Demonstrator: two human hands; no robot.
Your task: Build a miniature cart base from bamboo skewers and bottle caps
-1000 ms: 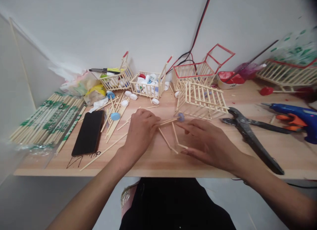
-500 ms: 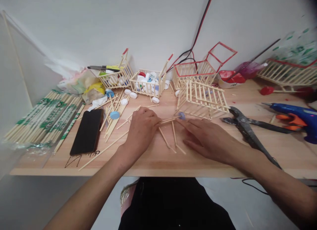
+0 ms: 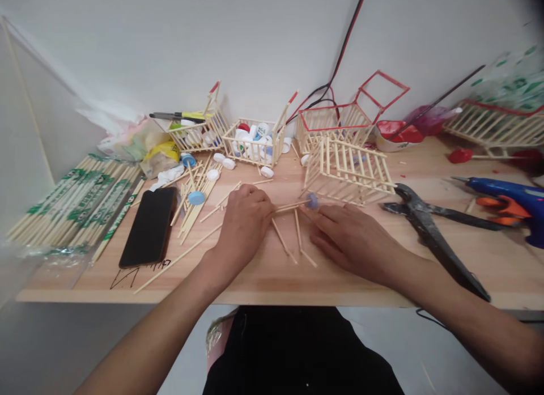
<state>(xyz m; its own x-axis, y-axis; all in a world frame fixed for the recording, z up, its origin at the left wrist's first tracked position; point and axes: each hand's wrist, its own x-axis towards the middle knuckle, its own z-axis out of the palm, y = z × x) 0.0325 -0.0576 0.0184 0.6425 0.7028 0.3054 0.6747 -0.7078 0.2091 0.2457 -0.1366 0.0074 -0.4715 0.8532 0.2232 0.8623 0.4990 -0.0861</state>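
Note:
Two thin wooden sticks point(image 3: 289, 206) lie side by side between my hands, just above the middle of the desk. My left hand point(image 3: 249, 219) is closed, its fingertips pinched on their left end, which is hidden. From the right, my right hand point(image 3: 348, 233) rests low over the desk with its fingers stretched out. Its index fingertip touches near the sticks' right end, and the thumb sits apart below. A translucent blue bottle cap point(image 3: 311, 200) is by that end. Short sticks point(image 3: 281, 236) and a bent or joined pair point(image 3: 299, 230) slant toward me underneath.
Behind my hands stands a stick-built frame point(image 3: 348, 171), beside a red-rimmed cart point(image 3: 329, 120) and cap-filled carts point(image 3: 255, 143). Pliers point(image 3: 425, 225) and a blue glue gun point(image 3: 505, 191) lie right. A phone point(image 3: 148, 228) and packed chopsticks point(image 3: 76, 205) lie left.
My right hand has shifted slightly left along the sticks, toward the blue cap. The left hand and the sticks stay almost in place.

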